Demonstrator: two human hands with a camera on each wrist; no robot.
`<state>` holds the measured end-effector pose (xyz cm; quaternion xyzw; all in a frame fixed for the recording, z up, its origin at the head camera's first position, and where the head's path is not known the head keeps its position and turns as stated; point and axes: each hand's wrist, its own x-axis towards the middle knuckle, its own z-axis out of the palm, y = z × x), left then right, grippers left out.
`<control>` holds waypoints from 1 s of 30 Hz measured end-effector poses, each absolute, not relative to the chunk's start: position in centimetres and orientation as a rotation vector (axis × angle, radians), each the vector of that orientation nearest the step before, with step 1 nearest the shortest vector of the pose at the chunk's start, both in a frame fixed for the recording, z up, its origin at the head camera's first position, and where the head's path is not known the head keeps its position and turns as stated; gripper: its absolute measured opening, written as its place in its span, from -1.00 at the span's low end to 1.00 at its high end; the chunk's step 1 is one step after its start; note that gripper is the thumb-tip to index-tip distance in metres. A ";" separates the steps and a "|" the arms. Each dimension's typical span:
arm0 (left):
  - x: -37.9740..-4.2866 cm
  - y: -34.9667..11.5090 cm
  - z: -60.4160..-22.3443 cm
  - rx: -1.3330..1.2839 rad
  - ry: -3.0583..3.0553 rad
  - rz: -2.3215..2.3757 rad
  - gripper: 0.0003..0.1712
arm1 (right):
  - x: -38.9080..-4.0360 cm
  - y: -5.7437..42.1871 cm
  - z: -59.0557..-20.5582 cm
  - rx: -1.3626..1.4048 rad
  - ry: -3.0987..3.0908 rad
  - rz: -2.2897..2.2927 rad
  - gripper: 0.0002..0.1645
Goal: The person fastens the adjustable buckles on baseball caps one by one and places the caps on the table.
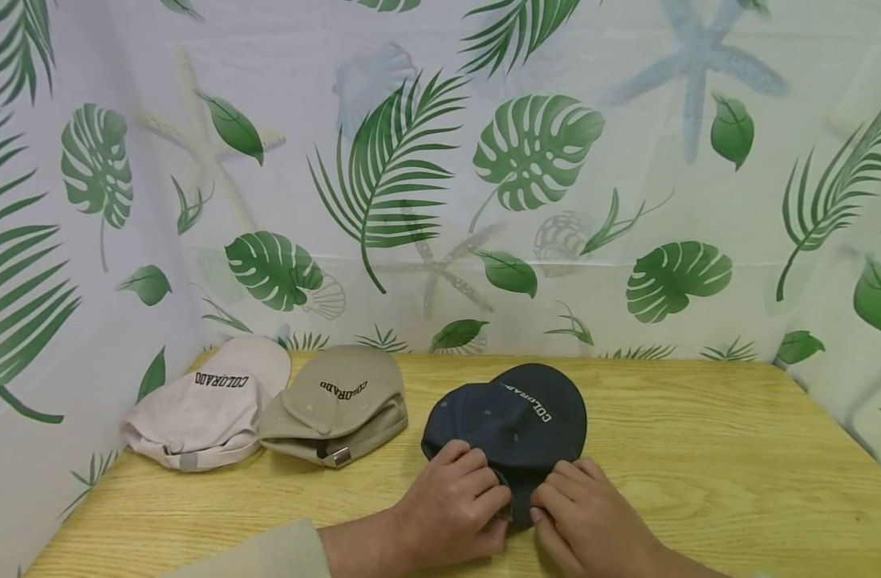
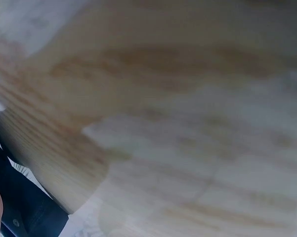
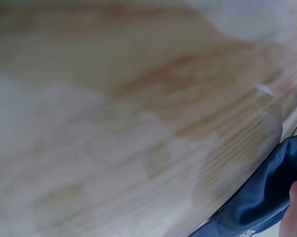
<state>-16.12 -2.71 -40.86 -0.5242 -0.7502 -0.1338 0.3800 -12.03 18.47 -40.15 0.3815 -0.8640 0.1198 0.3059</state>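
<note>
A navy baseball cap [image 1: 530,417] with white COLORADO lettering sits right of the middle in the head view. My left hand [image 1: 455,506] pinches its near edge on the left side, fingers curled over the fabric. On the right side of that edge, my right hand [image 1: 588,514] grips the cap with bent fingers. Between the hands, part of the dark back band shows; the rest is hidden behind the fingers. In the left wrist view the cap [image 2: 32,210] fills the lower left corner. Creased navy fabric of the cap [image 3: 267,187] appears at the lower right in the right wrist view.
Left of the navy cap lie a khaki cap [image 1: 343,393] with a metal strap buckle and a pale pinkish cap [image 1: 209,401], side by side. All rest on a wood-grain table [image 1: 700,449]. A leaf-printed curtain [image 1: 440,177] encloses the back and sides.
</note>
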 end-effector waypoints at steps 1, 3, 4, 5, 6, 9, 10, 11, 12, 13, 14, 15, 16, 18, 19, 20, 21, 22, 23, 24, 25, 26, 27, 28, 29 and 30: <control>-16.1 -2.7 -40.9 -1.336 -1.927 -0.339 -0.92 | -12.0 18.5 -40.1 1.001 -2.295 0.308 -0.79; -16.1 -2.8 -40.9 -1.329 -1.946 -0.337 -0.92 | -12.1 18.5 -40.1 0.999 -2.291 0.303 -0.81; -16.1 -2.8 -40.9 -1.327 -1.952 -0.337 -0.92 | -12.1 18.5 -40.1 1.004 -2.284 0.312 -0.82; -16.1 -2.8 -40.8 -1.326 -1.963 -0.343 -0.92 | -12.1 18.5 -40.0 1.012 -2.268 0.323 -0.83; -16.2 -2.8 -40.8 -1.323 -1.966 -0.346 -0.92 | -12.2 18.5 -40.0 1.020 -2.246 0.337 -0.83; -16.2 -2.8 -40.8 -1.317 -1.974 -0.348 -0.92 | -12.3 18.5 -40.0 1.039 -2.192 0.374 -0.85; -16.2 -2.9 -40.8 -1.317 -1.978 -0.348 -0.92 | -12.3 18.5 -40.0 1.043 -2.181 0.384 -0.85; -16.3 -2.9 -40.8 -1.317 -1.980 -0.349 -0.92 | -12.3 18.5 -39.9 1.042 -2.177 0.389 -0.84; -16.3 -2.9 -40.8 -1.317 -1.981 -0.346 -0.92 | -12.3 18.6 -39.9 1.038 -2.169 0.390 -0.83; -16.3 -2.9 -40.8 -1.318 -1.985 -0.345 -0.92 | -12.4 18.6 -40.0 1.039 -2.163 0.391 -0.82; -16.3 -2.9 -40.8 -1.319 -1.987 -0.342 -0.92 | -12.3 18.6 -40.0 1.038 -2.165 0.392 -0.81; -16.3 -2.9 -40.8 -1.319 -1.987 -0.337 -0.92 | -12.3 18.6 -39.9 1.036 -2.165 0.388 -0.79; -16.3 -2.9 -40.8 -1.318 -1.989 -0.334 -0.92 | -12.3 18.6 -39.9 1.031 -2.174 0.386 -0.76; -16.3 -2.9 -40.8 -1.313 -1.993 -0.325 -0.92 | -12.2 18.6 -39.9 1.025 -2.167 0.376 -0.69; -16.3 -2.9 -40.8 -1.312 -1.997 -0.322 -0.92 | -12.2 18.6 -39.9 1.024 -2.171 0.379 -0.66; -16.3 -2.9 -40.7 -1.309 -2.000 -0.318 -0.92 | -12.2 18.6 -39.8 1.018 -2.168 0.376 -0.63; -16.3 -2.9 -40.7 -1.307 -2.002 -0.315 -0.92 | -12.2 18.5 -39.8 1.015 -2.155 0.377 -0.61; -16.2 -2.9 -40.7 -1.306 -2.006 -0.314 -0.92 | -12.2 18.5 -39.7 1.020 -2.136 0.387 -0.62; -16.2 -2.9 -40.7 -1.305 -2.008 -0.310 -0.92 | -12.2 18.4 -39.7 1.028 -2.114 0.399 -0.64; -16.2 -2.9 -40.7 -1.306 -2.010 -0.307 -0.91 | -12.2 18.4 -39.6 1.032 -2.104 0.413 -0.65; -16.2 -2.9 -40.7 -1.304 -2.008 -0.299 -0.91 | -12.2 18.4 -39.5 1.035 -2.087 0.417 -0.66; -16.2 -2.9 -40.7 -1.302 -2.004 -0.290 -0.91 | -12.2 18.3 -39.5 1.038 -2.071 0.423 -0.67; -16.2 -2.9 -40.7 -1.298 -2.001 -0.280 -0.91 | -12.2 18.3 -39.5 1.042 -2.064 0.432 -0.68; -16.2 -2.9 -40.7 -1.297 -2.001 -0.276 -0.91 | -12.2 18.3 -39.4 1.042 -2.060 0.434 -0.68; -16.2 -2.9 -40.7 -1.292 -1.997 -0.265 -0.91 | -12.2 18.3 -39.4 1.038 -2.062 0.437 -0.68; -16.2 -2.9 -40.7 -1.291 -1.998 -0.263 -0.91 | -12.1 18.3 -39.4 1.032 -2.066 0.439 -0.69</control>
